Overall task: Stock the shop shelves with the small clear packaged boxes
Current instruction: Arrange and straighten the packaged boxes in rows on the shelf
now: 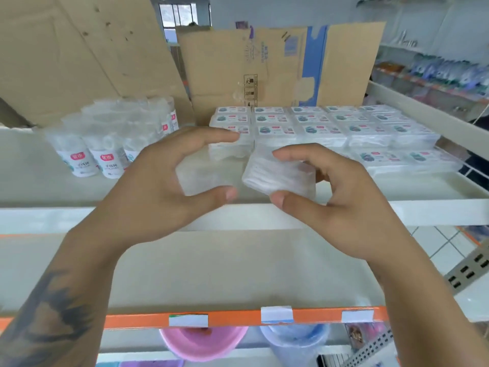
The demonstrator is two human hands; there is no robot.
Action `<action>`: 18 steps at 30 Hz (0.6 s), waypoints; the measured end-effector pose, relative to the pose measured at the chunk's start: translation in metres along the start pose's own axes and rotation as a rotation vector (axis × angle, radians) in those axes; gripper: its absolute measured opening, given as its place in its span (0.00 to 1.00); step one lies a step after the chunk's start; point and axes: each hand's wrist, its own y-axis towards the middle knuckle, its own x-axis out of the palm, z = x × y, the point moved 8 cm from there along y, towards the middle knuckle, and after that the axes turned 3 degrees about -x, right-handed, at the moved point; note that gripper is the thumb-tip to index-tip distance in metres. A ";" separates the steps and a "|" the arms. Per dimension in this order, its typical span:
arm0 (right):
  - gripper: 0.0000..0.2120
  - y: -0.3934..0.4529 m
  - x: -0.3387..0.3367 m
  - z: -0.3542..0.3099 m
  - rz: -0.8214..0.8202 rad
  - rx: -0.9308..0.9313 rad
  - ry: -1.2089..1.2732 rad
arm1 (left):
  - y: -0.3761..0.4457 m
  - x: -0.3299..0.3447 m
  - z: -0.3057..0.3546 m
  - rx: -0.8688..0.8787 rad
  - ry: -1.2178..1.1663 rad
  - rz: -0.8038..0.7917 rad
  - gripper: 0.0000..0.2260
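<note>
Done: many clear boxes (pixel 322 128) already stacked at 1 o'clock on the shelf (pixel 79 192).
Left hand (pixel 169 186): grip holds one box (pixel 203 178).
Right hand (pixel 330 194): grip holds another box (pixel 277 173) — not yet placed.
Left: space at 11 o'clock beside bottles (pixel 105 144).

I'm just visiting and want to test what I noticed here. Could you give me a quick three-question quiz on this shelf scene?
1. True or false: the right hand holds a clear box.
2. Where do the round tubs stand relative to the stacked boxes: A left, B right, C on top?
3. What colour is the lower shelf's front strip?

Key:
1. True; thumb and fingers pinch it, and the left hand holds another clear box.
2. A.
3. Orange.
</note>
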 end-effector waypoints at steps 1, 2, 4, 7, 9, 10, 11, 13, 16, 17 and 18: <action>0.17 0.005 0.002 -0.005 -0.017 0.021 0.071 | 0.001 0.000 0.009 0.057 -0.015 0.017 0.21; 0.15 0.010 0.004 -0.009 -0.023 0.038 0.147 | 0.001 0.000 0.014 0.091 -0.044 0.034 0.19; 0.12 0.016 0.003 -0.017 0.015 0.068 0.262 | 0.003 -0.001 0.014 0.084 -0.137 0.055 0.12; 0.12 0.017 0.005 -0.018 0.060 0.129 0.395 | 0.006 -0.002 0.005 0.008 -0.233 0.096 0.09; 0.13 0.016 0.012 -0.020 0.027 0.137 0.499 | 0.007 -0.005 0.001 -0.038 -0.322 0.128 0.08; 0.16 0.016 0.015 -0.021 0.019 0.137 0.555 | 0.007 -0.006 0.000 -0.057 -0.370 0.139 0.07; 0.19 0.017 0.018 -0.022 0.025 0.141 0.608 | 0.007 -0.006 0.000 -0.078 -0.411 0.150 0.07; 0.22 0.018 0.020 -0.022 0.069 0.159 0.691 | 0.006 -0.008 0.000 -0.118 -0.493 0.185 0.09; 0.23 0.019 0.026 -0.021 0.163 0.212 0.843 | 0.003 -0.007 -0.001 -0.178 -0.629 0.227 0.12; 0.22 0.018 0.029 -0.021 0.195 0.233 0.889 | 0.002 -0.005 -0.002 -0.200 -0.665 0.224 0.11; 0.21 0.018 0.031 -0.021 0.226 0.247 0.923 | 0.001 -0.002 -0.002 -0.214 -0.692 0.215 0.11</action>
